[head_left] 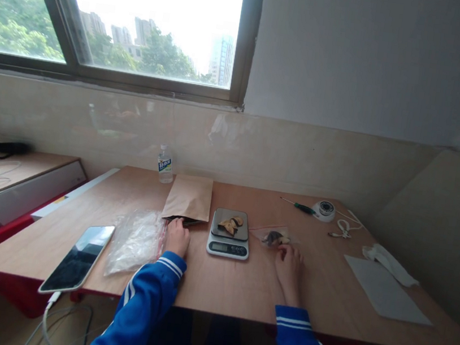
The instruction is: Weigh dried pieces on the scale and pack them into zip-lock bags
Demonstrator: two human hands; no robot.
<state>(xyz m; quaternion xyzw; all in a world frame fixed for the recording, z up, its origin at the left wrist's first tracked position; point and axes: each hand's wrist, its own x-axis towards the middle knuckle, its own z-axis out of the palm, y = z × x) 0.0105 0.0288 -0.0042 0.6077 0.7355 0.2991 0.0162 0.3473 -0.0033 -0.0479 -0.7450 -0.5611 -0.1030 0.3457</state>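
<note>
A brown kraft paper bag (189, 196) lies flat with its dark mouth facing me. At that mouth is my left hand (178, 239), its fingers curled on the lip. Beside it, a digital kitchen scale (228, 248) carries several brown dried slices (231, 225), which look like dried mushroom; its display is too small to read. On the right, a small clear zip bag (262, 233) with something dark and pale inside lies on the table. My right hand (289, 265) has its fingers closed on this bag's near right edge.
A pile of clear plastic bags (134, 242) and a charging phone (78, 258) lie left. Behind stands a water bottle (165, 164). Back right are a screwdriver (302, 208), a dome camera (325, 210) and its cable (342, 229). A white sheet (385, 288) and cloth (390, 263) lie right.
</note>
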